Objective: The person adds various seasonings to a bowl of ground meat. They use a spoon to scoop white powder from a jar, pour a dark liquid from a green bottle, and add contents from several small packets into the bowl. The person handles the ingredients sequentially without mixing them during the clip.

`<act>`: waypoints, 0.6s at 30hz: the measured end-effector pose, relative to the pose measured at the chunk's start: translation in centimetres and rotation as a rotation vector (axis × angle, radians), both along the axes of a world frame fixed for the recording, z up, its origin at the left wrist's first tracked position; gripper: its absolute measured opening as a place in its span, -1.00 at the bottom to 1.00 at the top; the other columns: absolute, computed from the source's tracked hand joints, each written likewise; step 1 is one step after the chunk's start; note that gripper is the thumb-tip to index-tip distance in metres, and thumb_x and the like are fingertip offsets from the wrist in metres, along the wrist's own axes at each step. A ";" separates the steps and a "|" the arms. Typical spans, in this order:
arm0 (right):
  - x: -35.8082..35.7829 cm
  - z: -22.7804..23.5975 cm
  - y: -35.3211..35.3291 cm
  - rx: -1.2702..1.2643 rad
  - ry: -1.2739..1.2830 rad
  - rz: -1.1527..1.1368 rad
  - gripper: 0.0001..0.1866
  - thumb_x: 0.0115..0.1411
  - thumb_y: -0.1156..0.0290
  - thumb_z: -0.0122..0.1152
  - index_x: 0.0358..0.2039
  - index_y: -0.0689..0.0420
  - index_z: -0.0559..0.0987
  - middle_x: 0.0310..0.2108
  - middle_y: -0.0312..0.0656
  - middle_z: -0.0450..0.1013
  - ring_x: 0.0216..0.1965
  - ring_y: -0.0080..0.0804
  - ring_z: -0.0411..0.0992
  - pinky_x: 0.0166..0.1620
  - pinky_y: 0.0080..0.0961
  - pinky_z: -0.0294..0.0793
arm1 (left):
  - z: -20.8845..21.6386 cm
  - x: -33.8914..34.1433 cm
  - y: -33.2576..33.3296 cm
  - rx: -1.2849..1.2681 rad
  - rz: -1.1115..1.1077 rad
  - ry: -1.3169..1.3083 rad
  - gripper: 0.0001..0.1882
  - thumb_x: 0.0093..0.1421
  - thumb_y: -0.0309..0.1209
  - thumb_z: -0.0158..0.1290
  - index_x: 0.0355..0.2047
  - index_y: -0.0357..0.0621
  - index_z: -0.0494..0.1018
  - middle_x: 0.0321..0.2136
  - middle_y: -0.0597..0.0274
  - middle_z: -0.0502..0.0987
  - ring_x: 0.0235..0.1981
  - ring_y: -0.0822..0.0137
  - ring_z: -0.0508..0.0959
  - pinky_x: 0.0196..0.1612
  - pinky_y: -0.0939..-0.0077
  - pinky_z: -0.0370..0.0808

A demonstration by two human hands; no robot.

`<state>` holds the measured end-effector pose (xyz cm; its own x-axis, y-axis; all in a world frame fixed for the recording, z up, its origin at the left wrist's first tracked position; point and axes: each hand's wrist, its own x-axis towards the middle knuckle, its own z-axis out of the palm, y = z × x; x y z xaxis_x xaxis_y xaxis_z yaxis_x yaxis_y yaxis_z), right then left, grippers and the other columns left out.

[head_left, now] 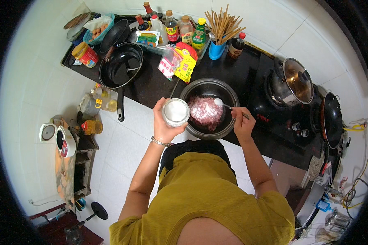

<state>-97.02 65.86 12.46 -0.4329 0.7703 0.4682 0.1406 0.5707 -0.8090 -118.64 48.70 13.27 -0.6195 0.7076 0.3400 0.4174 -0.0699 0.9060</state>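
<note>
Black, glossy tabletop (pixel 157 87) against white wall tiles (pixel 261 24). Centre: a round, dark bowl (pixel 199 87) of coarse, pink minced meat (pixel 211 123) dusted with white powder (pixel 208 107). At the bowl's left rim, the left hand (pixel 162 125), fingers clamped around a clear, round jar (pixel 176 122) of similar powder. Over the bowl's right side, the right hand (pixel 243 122), fingers pinched on a spoon (pixel 228 107) heaped with powder. Right of the bowl: a steel pot (pixel 277 90), glass-lidded; left: a black pan (pixel 110 73).
</note>
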 end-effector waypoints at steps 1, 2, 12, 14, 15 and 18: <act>-0.1 0.1 0.0 0.005 0.001 -0.004 -0.89 0.20 0.54 0.04 -0.39 0.25 0.53 -0.51 -0.15 0.47 -0.50 -0.48 0.45 -0.44 -0.60 0.44 | 0.1 0.0 0.1 0.009 -0.007 -0.004 0.11 -0.38 -0.34 0.40 0.15 -0.18 -0.05 0.02 -0.01 0.23 0.04 0.14 0.32 0.13 0.27 0.27; -0.1 0.2 0.0 0.009 0.000 -0.007 -0.91 0.20 0.54 0.05 -0.38 0.25 0.53 -0.51 -0.15 0.46 -0.50 -0.46 0.45 -0.43 -0.58 0.44 | 0.1 0.1 0.1 0.011 -0.008 -0.002 0.11 -0.38 -0.33 0.40 0.15 -0.18 -0.05 0.02 -0.01 0.23 0.04 0.14 0.33 0.12 0.27 0.27; -0.5 -0.5 0.1 0.008 0.032 0.045 -0.88 0.22 0.51 0.01 -0.38 0.25 0.49 -0.53 -0.17 0.46 -0.54 -0.43 0.42 -0.46 -0.54 0.42 | 0.6 0.3 0.4 0.007 -0.019 0.075 0.09 -0.35 -0.30 0.39 0.14 -0.17 -0.04 0.01 -0.02 0.25 0.04 0.13 0.34 0.11 0.26 0.29; -1.2 3.2 -0.7 -0.218 0.277 0.051 -0.77 0.29 0.46 -0.11 -0.39 0.29 0.49 -0.56 -0.20 0.44 -0.56 -0.60 0.36 -0.49 -0.60 0.37 | 0.4 0.3 0.4 -0.003 -0.024 0.101 0.09 -0.36 -0.31 0.39 0.14 -0.17 -0.04 0.01 -0.03 0.25 0.04 0.13 0.34 0.11 0.26 0.29; -1.3 5.0 -0.7 -0.240 0.320 0.120 -0.78 0.29 0.47 -0.11 -0.40 0.28 0.49 -0.56 -0.20 0.44 -0.56 -0.58 0.36 -0.49 -0.59 0.37 | 0.3 0.3 0.5 -0.020 -0.023 0.117 0.09 -0.36 -0.32 0.39 0.14 -0.18 -0.04 0.02 -0.03 0.25 0.04 0.13 0.34 0.11 0.26 0.29; -2.2 7.6 -0.9 -0.203 0.341 0.341 -0.81 0.26 0.49 -0.09 -0.42 0.25 0.49 -0.54 -0.19 0.45 -0.57 -0.52 0.36 -0.48 -0.57 0.37 | 0.3 0.6 1.1 0.003 -0.052 0.054 0.08 -0.39 -0.36 0.38 0.13 -0.23 -0.02 0.00 -0.03 0.26 0.03 0.12 0.34 0.12 0.29 0.26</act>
